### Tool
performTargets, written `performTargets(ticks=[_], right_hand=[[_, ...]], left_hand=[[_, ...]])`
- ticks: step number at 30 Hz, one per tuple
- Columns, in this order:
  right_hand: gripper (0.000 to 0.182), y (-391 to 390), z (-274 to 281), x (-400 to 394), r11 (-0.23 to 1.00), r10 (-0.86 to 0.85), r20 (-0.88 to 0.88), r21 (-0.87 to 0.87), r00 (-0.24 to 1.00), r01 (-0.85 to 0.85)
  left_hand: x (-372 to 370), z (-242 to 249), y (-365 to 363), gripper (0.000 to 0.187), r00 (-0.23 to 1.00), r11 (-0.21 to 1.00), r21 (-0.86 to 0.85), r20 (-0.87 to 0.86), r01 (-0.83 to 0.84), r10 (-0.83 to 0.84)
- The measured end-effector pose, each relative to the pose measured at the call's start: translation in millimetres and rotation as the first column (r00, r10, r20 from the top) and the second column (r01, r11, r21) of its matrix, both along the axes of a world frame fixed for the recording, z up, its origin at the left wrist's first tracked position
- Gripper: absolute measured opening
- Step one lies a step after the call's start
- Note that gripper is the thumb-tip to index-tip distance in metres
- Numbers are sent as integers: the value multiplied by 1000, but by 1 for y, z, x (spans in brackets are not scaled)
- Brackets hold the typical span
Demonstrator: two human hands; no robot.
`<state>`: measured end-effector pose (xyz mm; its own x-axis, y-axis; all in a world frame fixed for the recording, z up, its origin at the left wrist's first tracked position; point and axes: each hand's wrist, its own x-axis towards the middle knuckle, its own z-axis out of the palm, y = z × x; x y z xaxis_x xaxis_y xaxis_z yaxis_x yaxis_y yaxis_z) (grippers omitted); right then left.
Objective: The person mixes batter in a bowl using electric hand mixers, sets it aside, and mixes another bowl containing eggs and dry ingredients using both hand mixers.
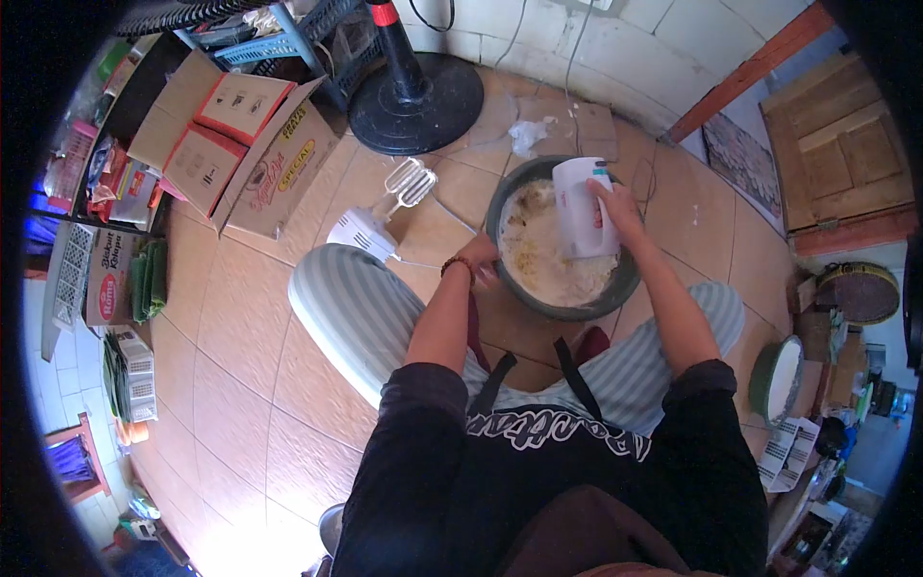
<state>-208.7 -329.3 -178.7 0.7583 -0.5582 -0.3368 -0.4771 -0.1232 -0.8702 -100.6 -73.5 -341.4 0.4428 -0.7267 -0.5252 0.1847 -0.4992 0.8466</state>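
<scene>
A large dark basin (618,306) stands on the floor between my legs, holding a pale batter-like mixture (538,240) with brownish-yellow patches. My right hand (618,207) is closed on a white hand mixer (582,213) over the basin's right part; the mixer's lower end is hard to make out against the mixture. At the basin's left rim is my left hand (478,258), its fingers partly hidden and too small to read. A second white mixer (361,233) with wire beaters (411,183) lies on the tiles to the left.
An open cardboard box (279,183) is at the upper left, beside a black round stand base (416,104). Crumpled plastic (528,136) lies behind the basin. Cords run across the floor and up the wall. A green-rimmed tub (775,381) stands at the right.
</scene>
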Motion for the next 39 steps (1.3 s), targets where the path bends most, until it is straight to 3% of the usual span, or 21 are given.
performTargets(ticks=[2, 5, 9, 11, 14, 16, 20, 23, 26, 29, 32, 39], right_hand=[[38, -30, -23, 0, 999, -32, -44, -18, 999, 31], [38, -36, -16, -9, 983, -158, -10, 93, 987, 158], [42, -48, -11, -32, 960, -245, 72, 160, 967, 232], [44, -50, -5, -41, 951, -249, 74, 207, 966, 230], [46, -59, -11, -53, 962, -238, 1, 137, 971, 235], [46, -64, -17, -60, 937, -322, -42, 131, 946, 325], [47, -55, -9, -64, 908, -402, -81, 95, 912, 409], [48, -73, -31, -57, 932, -356, -154, 15, 921, 363], [50, -48, -14, -30, 967, -187, -145, 148, 972, 209], [49, -12, 2, -7, 991, -58, -121, 114, 991, 72], [46, 2, -11, 1, 997, 67, -161, 53, 985, -59], [42, 27, -14, -31, 877, 424, -193, -159, 885, -454]], left_hand=[[0, -6, 2, 45, 999, 998, -56, -16, -28, 28], [-3, -16, 3, 43, 987, 989, -102, -133, -103, 89], [-9, 32, 5, 39, 968, 991, 32, -212, -129, 133], [-8, 32, 5, 38, 959, 989, 50, -241, -141, 149], [-5, 17, 4, 39, 948, 986, 49, -272, -157, 164], [-8, 53, 5, 42, 949, 982, 151, -275, -116, 155], [4, -6, 0, 52, 955, 989, 70, -256, -134, 148], [6, -10, 0, 56, 946, 990, 60, -294, -126, 139], [4, -4, 0, 51, 935, 986, 64, -313, -153, 165], [3, -8, 2, 46, 956, 989, 54, -254, -135, 144], [-1, 30, 7, 43, 962, 989, 64, -231, -132, 143], [0, 47, 8, 38, 946, 993, 95, -307, -75, 101]])
